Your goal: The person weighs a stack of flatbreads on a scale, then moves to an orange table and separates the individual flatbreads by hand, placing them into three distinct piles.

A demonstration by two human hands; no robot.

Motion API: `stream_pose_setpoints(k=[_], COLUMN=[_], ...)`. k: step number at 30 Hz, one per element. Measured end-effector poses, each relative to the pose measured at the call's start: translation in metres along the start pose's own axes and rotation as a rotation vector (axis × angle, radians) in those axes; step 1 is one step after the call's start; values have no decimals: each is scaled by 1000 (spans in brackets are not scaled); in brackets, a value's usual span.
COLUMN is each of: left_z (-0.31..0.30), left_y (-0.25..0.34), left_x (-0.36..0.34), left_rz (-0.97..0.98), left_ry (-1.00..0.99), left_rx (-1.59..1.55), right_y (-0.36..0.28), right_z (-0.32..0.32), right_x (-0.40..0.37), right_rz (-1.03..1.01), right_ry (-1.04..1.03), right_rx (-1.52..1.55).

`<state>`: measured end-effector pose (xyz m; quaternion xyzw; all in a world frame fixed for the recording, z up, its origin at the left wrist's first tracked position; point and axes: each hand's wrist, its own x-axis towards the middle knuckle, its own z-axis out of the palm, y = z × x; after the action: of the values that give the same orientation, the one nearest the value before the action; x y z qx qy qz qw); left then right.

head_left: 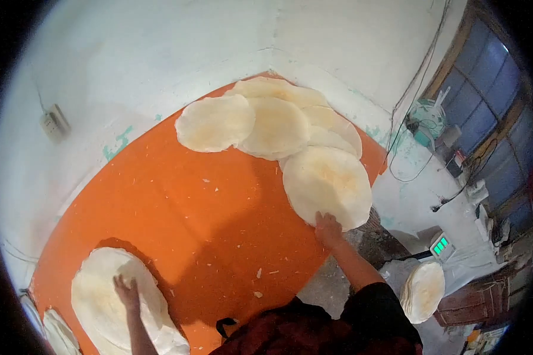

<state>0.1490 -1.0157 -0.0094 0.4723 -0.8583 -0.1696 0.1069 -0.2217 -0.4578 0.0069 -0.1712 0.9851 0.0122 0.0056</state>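
My left hand (126,291) rests on a thick pile of pale, round flatbreads (98,281) at the lower left, its fingers spread over the top one. At the right side of the orange table, the fingers of my right hand (328,228) are closed on the near edge of a large flatbread (328,183). That flatbread overlaps others behind it. Several more flatbreads (275,127) lie overlapping toward the far corner, lightly browned in their middles, and the leftmost flatbread (215,123) lies partly over its neighbour.
Small dough scraps dot the orange table (219,219), which meets white walls at its far corner. A scale display (442,246) with green digits stands at the right, near another stack of flatbreads (423,291). Cables (417,100) hang by the window. More folded pieces (59,331) are at the lower left.
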Motion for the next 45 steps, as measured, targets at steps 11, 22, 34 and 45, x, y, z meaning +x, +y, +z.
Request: stream_pose_setpoints(k=[11, 22, 34, 45], left_z=[35, 115, 45, -150], left_y=[263, 306, 279, 165], left_x=[-156, -176, -133, -175], left_rz=[-153, -564, 16, -367], left_ry=[-938, -927, -619, 293], left_rx=[-1077, -1440, -1340, -1556], right_y=[-2, -79, 165, 56], right_z=[-6, -64, 58, -159], right_x=[19, -53, 4, 31], right_rz=[-286, -470, 596, 207], right_ry=[30, -260, 104, 544], right_rx=[295, 1036, 2400, 1670])
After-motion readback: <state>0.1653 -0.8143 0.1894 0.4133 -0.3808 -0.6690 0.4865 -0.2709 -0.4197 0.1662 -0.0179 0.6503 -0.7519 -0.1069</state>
